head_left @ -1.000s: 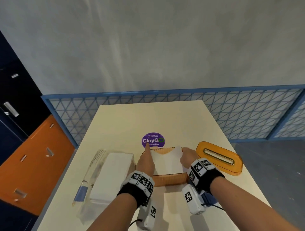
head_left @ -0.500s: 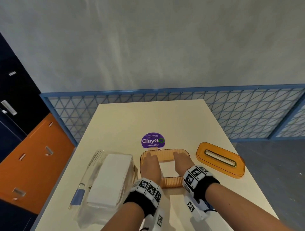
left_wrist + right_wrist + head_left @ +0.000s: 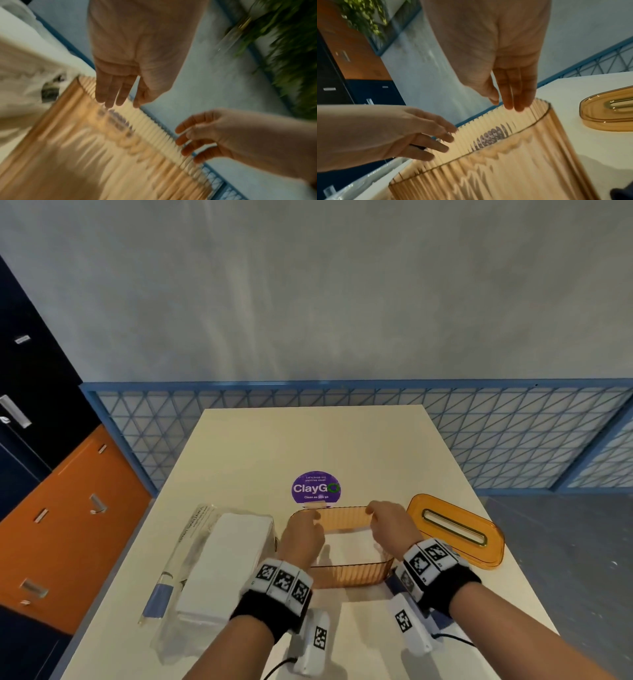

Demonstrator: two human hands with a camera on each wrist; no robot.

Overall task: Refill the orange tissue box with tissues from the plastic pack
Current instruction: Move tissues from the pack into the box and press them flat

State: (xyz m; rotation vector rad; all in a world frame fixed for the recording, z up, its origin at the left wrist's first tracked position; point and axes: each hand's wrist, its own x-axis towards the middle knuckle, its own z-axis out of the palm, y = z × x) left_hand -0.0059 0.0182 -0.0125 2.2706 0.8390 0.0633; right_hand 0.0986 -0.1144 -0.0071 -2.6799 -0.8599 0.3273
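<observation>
The orange ribbed tissue box [image 3: 346, 575] stands lidless on the table, with a white stack of tissues [image 3: 346, 546] lying inside it. My left hand [image 3: 308, 525] hovers over the box's far left rim with straight fingers [image 3: 109, 97] and holds nothing. Over the far right rim my right hand [image 3: 380, 517] does the same, its fingers [image 3: 515, 97] relaxed above the box wall [image 3: 505, 169]. The plastic pack [image 3: 222, 563], with white tissues still in it, lies just left of the box. The left wrist view is blurred.
The box's orange lid [image 3: 455, 530] with its slot lies to the right, near the table edge. A purple ClayGo sticker [image 3: 315, 487] sits on the table [image 3: 308, 440] behind the box. Blue mesh fencing [image 3: 513, 440] rings the table; orange cabinets [image 3: 68, 525] stand left.
A second ago both hands held a tissue stack over the box, then pressed it down inside. Now they have let go and lifted to the far rim.
</observation>
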